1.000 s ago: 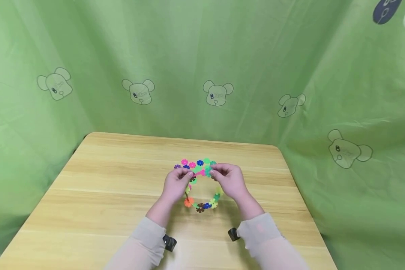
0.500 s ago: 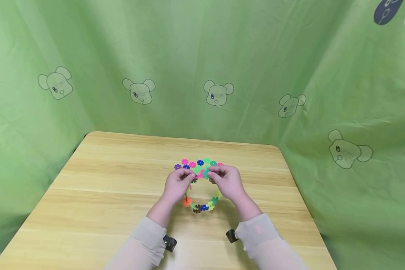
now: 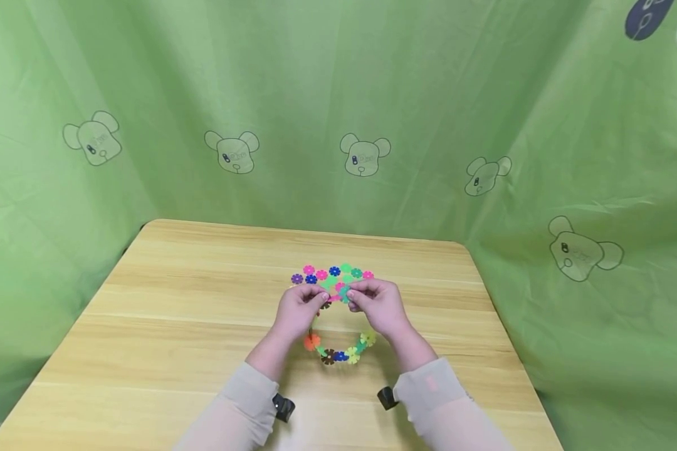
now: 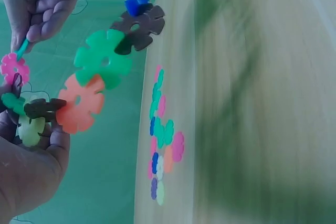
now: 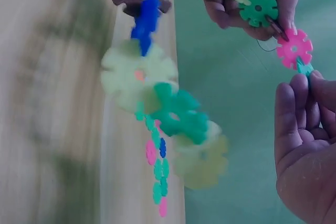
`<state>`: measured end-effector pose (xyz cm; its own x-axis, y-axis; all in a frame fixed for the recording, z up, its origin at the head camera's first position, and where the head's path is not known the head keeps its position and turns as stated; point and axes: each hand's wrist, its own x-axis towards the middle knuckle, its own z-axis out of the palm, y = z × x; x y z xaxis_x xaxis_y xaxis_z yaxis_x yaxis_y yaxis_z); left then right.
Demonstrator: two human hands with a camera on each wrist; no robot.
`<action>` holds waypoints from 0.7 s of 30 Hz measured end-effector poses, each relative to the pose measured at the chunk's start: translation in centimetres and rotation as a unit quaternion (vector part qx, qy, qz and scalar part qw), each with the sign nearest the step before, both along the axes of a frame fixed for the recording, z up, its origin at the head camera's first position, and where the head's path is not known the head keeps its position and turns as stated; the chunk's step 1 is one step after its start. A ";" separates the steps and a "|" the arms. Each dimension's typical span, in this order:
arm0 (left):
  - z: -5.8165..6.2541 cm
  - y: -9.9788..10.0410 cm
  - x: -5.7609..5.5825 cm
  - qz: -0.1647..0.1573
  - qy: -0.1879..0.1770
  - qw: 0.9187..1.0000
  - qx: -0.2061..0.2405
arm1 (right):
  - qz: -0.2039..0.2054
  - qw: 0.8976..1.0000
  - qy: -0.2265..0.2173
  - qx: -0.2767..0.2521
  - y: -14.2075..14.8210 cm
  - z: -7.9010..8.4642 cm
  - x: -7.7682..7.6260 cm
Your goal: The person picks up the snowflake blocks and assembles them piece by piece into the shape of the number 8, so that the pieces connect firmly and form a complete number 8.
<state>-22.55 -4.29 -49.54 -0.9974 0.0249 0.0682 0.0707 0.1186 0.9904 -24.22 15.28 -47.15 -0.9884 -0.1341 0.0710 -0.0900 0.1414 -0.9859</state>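
Work held up above near-central part of the wooden desk (image 3: 175, 313): one chain of interlocked multicoloured flower-shaped plastic pieces (image 3: 329, 357), hanging in a loop below and between the hands.

Left hand (image 3: 298, 310): fingers narrowed, pinching the chain near its upper end; exact piece under the fingertips cannot be told. Bright pink flower-shaped plastic piece (image 5: 287, 51) sits right at these fingertips. Right hand (image 3: 383, 307): thumb and finger pinching a small teal flower-shaped plastic piece (image 5: 304, 67), seen nearly edge-on, touching the pink one. Whether its slot is fully seated: cannot tell.

Opposite end: pale yellow-green flower-shaped plastic piece (image 5: 212, 166), on the near right, nothing seen attached beyond it. Ring not judged complete.

Progress (judgement): run of linked pieces done from the left hand round the near side; teal joint appears to be the step in hand. Unused: flat cluster of loose multicoloured flower-shaped plastic pieces (image 3: 330, 282) on the desk, on the far side of the hands.
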 end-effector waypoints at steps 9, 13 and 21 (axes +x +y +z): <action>0.7 -0.4 -0.1 -0.050 0.026 0.998 -0.034 | 0.035 0.998 0.026 0.049 0.0 0.9 0.1; 0.8 -0.5 -0.1 -0.062 0.037 0.996 -0.049 | 0.052 0.996 0.036 0.060 -0.2 1.0 0.1; 0.7 -1.0 -0.3 -0.056 0.008 0.997 -0.043 | 0.032 0.997 0.041 0.058 0.7 0.7 -1.0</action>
